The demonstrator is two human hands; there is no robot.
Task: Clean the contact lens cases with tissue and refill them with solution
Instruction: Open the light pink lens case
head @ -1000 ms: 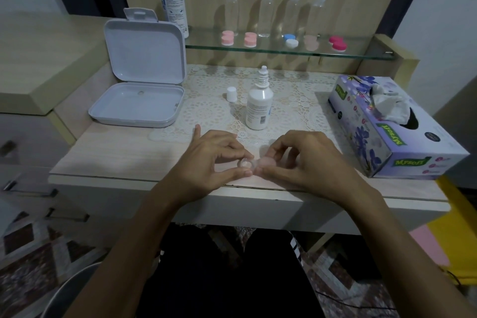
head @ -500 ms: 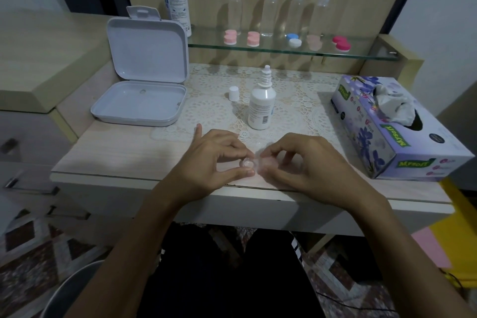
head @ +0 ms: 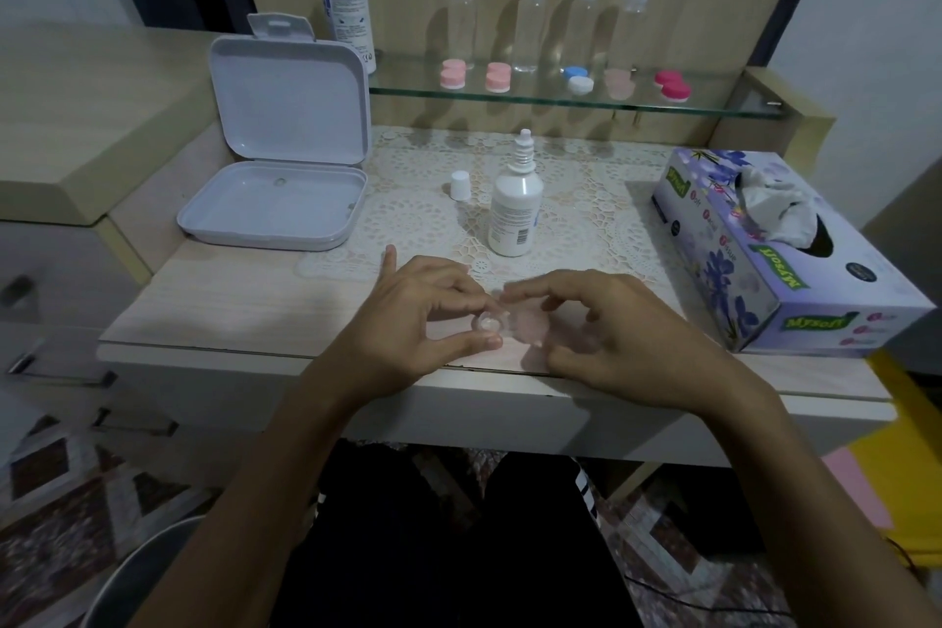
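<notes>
Small clear plastic contact lens case (head: 492, 325): translucent, pale pink second well, held just above the front edge of the pale wooden surface (head: 229, 301). Left hand (head: 428, 316) pinches the clear well between thumb and fingers; right hand (head: 611, 332) curls loosely beside the pink well, grip unclear. White uncapped solution bottle (head: 515, 212) behind. Purple floral tissue box (head: 785, 250), printed "Mysoft".

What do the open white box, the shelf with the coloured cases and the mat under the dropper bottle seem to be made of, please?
Open white box: likely matte moulded plastic. Shelf: glass, see-through with a greenish edge. Mat: lace-like, perhaps fabric or vinyl.
</notes>
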